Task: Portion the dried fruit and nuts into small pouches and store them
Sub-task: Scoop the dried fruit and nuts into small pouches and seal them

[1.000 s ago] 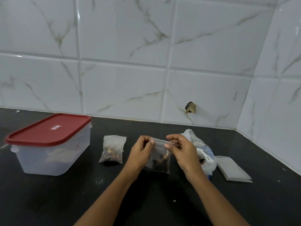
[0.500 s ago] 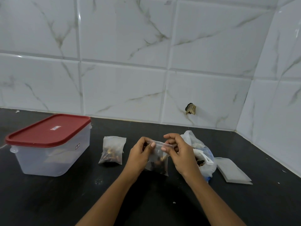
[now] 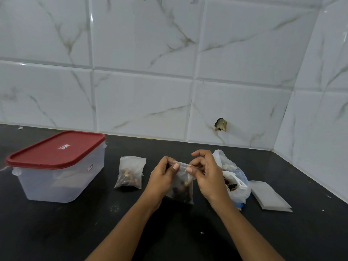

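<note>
On the black stone bench [image 3: 56,232], far to the left, stood a rectangular translucent plastic box [image 3: 56,185], closed with a red lid [image 3: 56,147] that carried a small sticker. To the right of the box, apart from it, lay a small clear filled pouch [image 3: 130,173], with brown fruit and nuts gathered in its lower half.

Next came the person's left hand [image 3: 162,178]. Its grip was narrow: the thumb and the curled fingers pinched the left end of the top edge of a second clear pouch [image 3: 181,189]. This pouch hung upright between the two hands, and dark pieces of fruit sat in its bottom. I could not tell if its bottom touched the bench. The right hand [image 3: 207,176] pinched the right end of the same top edge in the same narrow grip, with the thumb in front.

Just behind and to the right of this hand lay a crumpled white plastic bag [image 3: 239,194], open at the top, with dark dried fruit visible inside. Further right, near the bag, a flat stack of empty clear pouches [image 3: 269,196] lay on the bench. Behind everything rose a wall of white marbled tiles [image 3: 141,110], with a small broken hole [image 3: 220,125] in one tile above the hands.
</note>
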